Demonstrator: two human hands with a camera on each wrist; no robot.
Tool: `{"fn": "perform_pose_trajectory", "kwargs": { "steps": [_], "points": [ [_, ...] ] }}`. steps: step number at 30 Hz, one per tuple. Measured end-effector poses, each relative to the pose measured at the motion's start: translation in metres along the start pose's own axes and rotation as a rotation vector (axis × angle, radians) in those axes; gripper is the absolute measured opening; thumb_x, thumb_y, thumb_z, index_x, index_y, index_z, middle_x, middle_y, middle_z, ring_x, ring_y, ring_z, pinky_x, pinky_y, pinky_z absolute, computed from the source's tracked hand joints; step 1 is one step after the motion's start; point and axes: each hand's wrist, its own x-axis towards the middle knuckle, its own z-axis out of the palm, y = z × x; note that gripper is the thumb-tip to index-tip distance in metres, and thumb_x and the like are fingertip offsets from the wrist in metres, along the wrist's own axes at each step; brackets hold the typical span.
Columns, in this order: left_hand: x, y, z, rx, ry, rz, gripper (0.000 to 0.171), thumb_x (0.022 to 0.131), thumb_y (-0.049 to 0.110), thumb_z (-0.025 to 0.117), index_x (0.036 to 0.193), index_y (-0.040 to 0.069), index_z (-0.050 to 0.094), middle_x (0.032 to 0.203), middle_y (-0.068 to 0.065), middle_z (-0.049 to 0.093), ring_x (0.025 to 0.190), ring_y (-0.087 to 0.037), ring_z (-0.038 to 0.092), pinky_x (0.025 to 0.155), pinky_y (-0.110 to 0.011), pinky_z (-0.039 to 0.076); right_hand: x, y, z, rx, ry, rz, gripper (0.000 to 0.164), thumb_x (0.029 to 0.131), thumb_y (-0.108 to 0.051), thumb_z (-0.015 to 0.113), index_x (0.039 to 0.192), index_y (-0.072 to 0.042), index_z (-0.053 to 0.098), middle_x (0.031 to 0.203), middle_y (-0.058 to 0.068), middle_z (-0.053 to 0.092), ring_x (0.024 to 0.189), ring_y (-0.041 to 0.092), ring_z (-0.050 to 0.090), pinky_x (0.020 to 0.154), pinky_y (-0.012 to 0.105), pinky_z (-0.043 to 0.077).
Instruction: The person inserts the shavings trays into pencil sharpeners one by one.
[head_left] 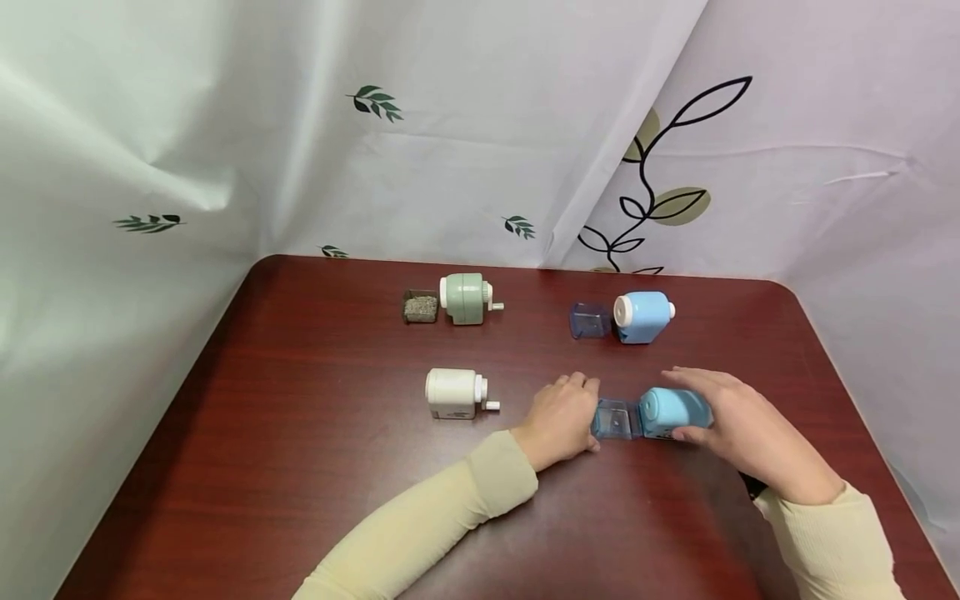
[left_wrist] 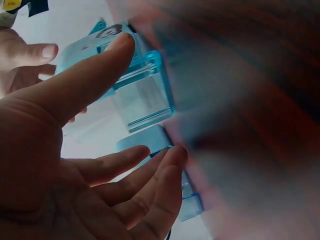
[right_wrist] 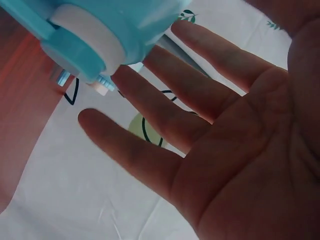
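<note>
A turquoise pencil sharpener [head_left: 670, 412] stands at the right of the table, with its clear shavings drawer [head_left: 617, 419] beside it on the left. My left hand [head_left: 561, 419] is at the drawer's left end. In the left wrist view, thumb and fingers are spread apart and the clear drawer [left_wrist: 145, 95] shows beyond the thumb, not enclosed by the fingers. Around the sharpener's right side is my right hand [head_left: 738, 425], thumb at the front and fingers behind. The right wrist view shows its fingers [right_wrist: 165, 115] nearly straight and spread beside the turquoise body [right_wrist: 135, 25].
Farther back stand a light blue sharpener [head_left: 647, 317] with a dark blue clear drawer [head_left: 589, 320], and a green sharpener [head_left: 467, 298] beside a drawer full of shavings [head_left: 420, 307]. A white sharpener [head_left: 452, 393] is left of my left hand. Patterned cloth [head_left: 450, 167] hangs behind the table.
</note>
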Motion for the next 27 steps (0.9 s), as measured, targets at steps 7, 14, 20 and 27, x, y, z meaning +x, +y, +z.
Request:
{"fn": "perform_pose_trajectory", "kwargs": {
  "steps": [7,14,20,27],
  "points": [
    [0.0023,0.0011,0.0048,-0.003,0.020,0.006,0.058,0.072,0.044,0.091,0.113,0.012,0.066,0.101,0.000,0.063,0.096,-0.017,0.063,0.083,-0.030,0.054,0.0000,-0.0005,0.0017,-0.020,0.036,-0.031,0.064,0.064,-0.005,0.093,0.123,-0.001,0.068,0.121,0.019,0.068,0.110,0.039,0.063,0.088,0.056,0.050],
    [0.0031,0.0008,0.0057,0.001,0.048,0.009,0.053,0.073,0.042,0.090,0.110,0.013,0.066,0.099,0.001,0.065,0.092,-0.017,0.063,0.080,-0.030,0.054,0.0018,-0.0018,0.0020,-0.019,0.006,0.013,0.058,0.067,-0.006,0.092,0.121,0.000,0.069,0.117,0.020,0.069,0.105,0.039,0.066,0.085,0.056,0.052],
    [0.0035,0.0016,0.0076,-0.014,0.072,0.019,0.049,0.073,0.040,0.091,0.108,0.015,0.067,0.098,0.003,0.066,0.091,-0.016,0.065,0.077,-0.030,0.054,0.0016,-0.0023,0.0026,-0.016,-0.012,0.037,0.054,0.070,-0.007,0.090,0.119,-0.001,0.070,0.113,0.018,0.070,0.099,0.036,0.067,0.082,0.056,0.053],
    [0.0042,0.0024,0.0080,-0.060,0.089,0.022,0.042,0.074,0.038,0.090,0.103,0.015,0.069,0.095,0.005,0.068,0.089,-0.014,0.068,0.074,-0.029,0.054,0.0011,-0.0020,0.0031,-0.011,-0.015,0.044,0.052,0.071,-0.008,0.090,0.119,-0.002,0.070,0.111,0.016,0.071,0.097,0.033,0.067,0.080,0.054,0.054]
  ]
}}
